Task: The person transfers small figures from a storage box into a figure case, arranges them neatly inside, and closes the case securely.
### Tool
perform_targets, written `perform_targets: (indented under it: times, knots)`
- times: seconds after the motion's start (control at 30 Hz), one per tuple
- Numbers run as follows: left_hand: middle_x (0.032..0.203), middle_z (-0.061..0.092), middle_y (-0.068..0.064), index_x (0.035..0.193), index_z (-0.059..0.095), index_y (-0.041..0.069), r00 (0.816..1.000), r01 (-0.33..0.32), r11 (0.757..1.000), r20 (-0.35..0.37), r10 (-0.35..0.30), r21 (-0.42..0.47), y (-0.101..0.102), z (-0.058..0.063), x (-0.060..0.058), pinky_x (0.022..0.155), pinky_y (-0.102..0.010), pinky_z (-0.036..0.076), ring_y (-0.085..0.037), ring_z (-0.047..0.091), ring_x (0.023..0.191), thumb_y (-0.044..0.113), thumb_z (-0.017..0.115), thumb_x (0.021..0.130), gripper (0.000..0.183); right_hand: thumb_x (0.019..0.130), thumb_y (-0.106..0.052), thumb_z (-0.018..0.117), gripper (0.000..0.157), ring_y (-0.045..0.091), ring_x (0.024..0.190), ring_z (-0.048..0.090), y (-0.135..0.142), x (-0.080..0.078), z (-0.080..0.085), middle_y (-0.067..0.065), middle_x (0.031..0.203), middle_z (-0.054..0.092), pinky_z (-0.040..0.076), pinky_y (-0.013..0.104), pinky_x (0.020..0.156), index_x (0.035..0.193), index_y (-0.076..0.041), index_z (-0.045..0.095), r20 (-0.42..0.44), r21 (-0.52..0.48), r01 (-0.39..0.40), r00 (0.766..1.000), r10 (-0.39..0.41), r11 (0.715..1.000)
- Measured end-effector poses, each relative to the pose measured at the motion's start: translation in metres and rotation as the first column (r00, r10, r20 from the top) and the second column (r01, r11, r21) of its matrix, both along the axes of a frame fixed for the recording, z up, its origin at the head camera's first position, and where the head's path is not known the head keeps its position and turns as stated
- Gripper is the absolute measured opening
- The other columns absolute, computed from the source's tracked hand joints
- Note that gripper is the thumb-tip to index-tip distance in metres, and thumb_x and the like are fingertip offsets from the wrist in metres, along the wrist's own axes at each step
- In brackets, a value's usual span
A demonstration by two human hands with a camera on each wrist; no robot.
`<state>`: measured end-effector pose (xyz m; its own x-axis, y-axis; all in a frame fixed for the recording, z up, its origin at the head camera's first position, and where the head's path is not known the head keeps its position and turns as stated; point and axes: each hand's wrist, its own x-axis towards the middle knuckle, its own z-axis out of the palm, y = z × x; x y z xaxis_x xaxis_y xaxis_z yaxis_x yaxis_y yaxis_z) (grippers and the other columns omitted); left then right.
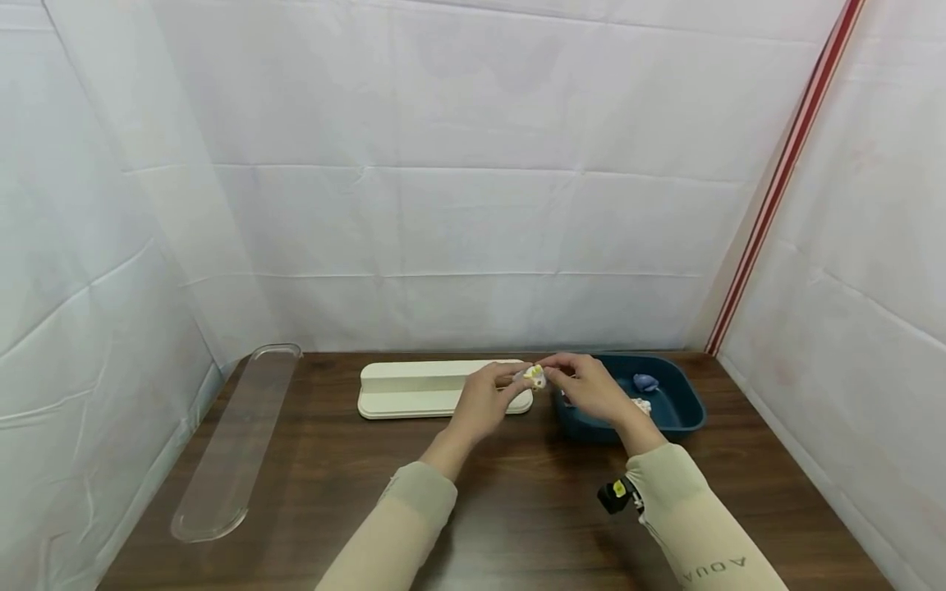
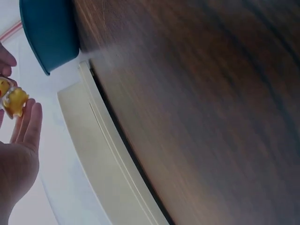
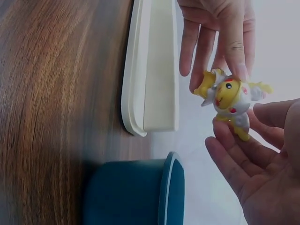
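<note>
A small yellow-and-white toy figurine (image 3: 233, 97) with red cheek spots and dark eyes is held in the air between both hands. My left hand (image 1: 482, 400) pinches it between thumb and fingers from the left. From the other side, the thumb and fingers of my right hand (image 3: 269, 164) grip its lower end. In the head view the figurine (image 1: 535, 377) is above the right end of a cream stepped stand (image 1: 414, 402). My right wrist crosses over a dark blue bin (image 1: 683, 402), hiding part of it.
Inside the bin are a blue-purple toy (image 1: 645, 382) and a white one (image 1: 641, 405), partly behind the right wrist. A long clear plastic cover (image 1: 236, 443) lies along the left of the brown wooden table (image 1: 332, 492). White cloth walls (image 1: 473, 230) enclose the back and sides.
</note>
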<state>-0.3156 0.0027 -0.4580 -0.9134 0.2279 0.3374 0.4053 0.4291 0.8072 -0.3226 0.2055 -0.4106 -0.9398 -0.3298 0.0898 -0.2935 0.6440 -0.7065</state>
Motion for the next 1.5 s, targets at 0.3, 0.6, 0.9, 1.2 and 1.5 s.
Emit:
perform_targets:
  times: [0.3, 0.6, 0.9, 1.2, 1.5]
  knots:
    - [0.116, 0.066, -0.001, 0.122, 0.062, 0.034, 0.992, 0.019, 0.993, 0.121, -0.033, 0.115, -0.012, 0.001, 0.003, 0.077, -0.03, 0.055, -0.016, 0.067, 0.098, 0.042, 0.058, 0.091, 0.032, 0.099, -0.03, 0.051, 0.023, 0.019, 0.093, 0.064, -0.013, -0.007, -0.005, -0.002, 0.107, 0.066, 0.053, 0.035, 0.076, 0.115, -0.026, 0.066, -0.077, 0.018, -0.039, 0.996, 0.04, 0.999]
    - [0.117, 0.065, -0.007, 0.129, 0.057, 0.018, 0.977, 0.061, 0.988, 0.193, -0.088, 0.139, -0.025, 0.002, 0.007, 0.085, -0.038, 0.054, -0.027, 0.066, 0.1, 0.033, 0.053, 0.097, 0.036, 0.098, -0.032, 0.051, 0.023, 0.02, 0.096, 0.065, -0.028, -0.006, -0.006, -0.002, 0.106, 0.067, 0.053, 0.036, 0.078, 0.114, -0.026, 0.066, -0.052, -0.012, -0.043, 0.998, 0.042, 0.999]
    - [0.114, 0.064, -0.006, 0.129, 0.057, 0.019, 0.964, 0.06, 0.992, 0.25, -0.087, 0.113, -0.036, 0.0, 0.008, 0.087, -0.038, 0.054, -0.022, 0.064, 0.104, 0.044, 0.041, 0.1, 0.042, 0.097, -0.032, 0.054, 0.018, 0.013, 0.086, 0.063, -0.041, -0.006, -0.012, -0.004, 0.097, 0.066, 0.052, 0.033, 0.073, 0.108, -0.026, 0.067, -0.092, 0.014, -0.016, 0.996, 0.017, 1.0]
    - [0.1, 0.068, -0.004, 0.118, 0.064, 0.024, 0.968, -0.06, 0.997, 0.246, 0.046, 0.049, -0.049, 0.0, 0.011, 0.075, -0.034, 0.054, -0.029, 0.068, 0.091, 0.054, 0.043, 0.096, 0.043, 0.096, -0.035, 0.054, 0.015, 0.009, 0.083, 0.063, -0.063, -0.003, -0.022, -0.009, 0.091, 0.066, 0.052, 0.033, 0.071, 0.102, -0.029, 0.068, -0.096, 0.014, 0.021, 0.995, -0.02, 1.0]
    - [0.092, 0.067, -0.001, 0.117, 0.066, 0.021, 0.967, -0.107, 0.994, 0.235, 0.103, 0.004, -0.068, -0.004, 0.013, 0.072, -0.029, 0.054, -0.022, 0.067, 0.087, 0.052, 0.043, 0.096, 0.044, 0.095, -0.033, 0.056, 0.014, 0.009, 0.079, 0.062, -0.087, -0.003, -0.027, -0.01, 0.087, 0.066, 0.051, 0.031, 0.068, 0.099, -0.027, 0.068, -0.117, 0.0, 0.013, 0.993, -0.013, 1.0]
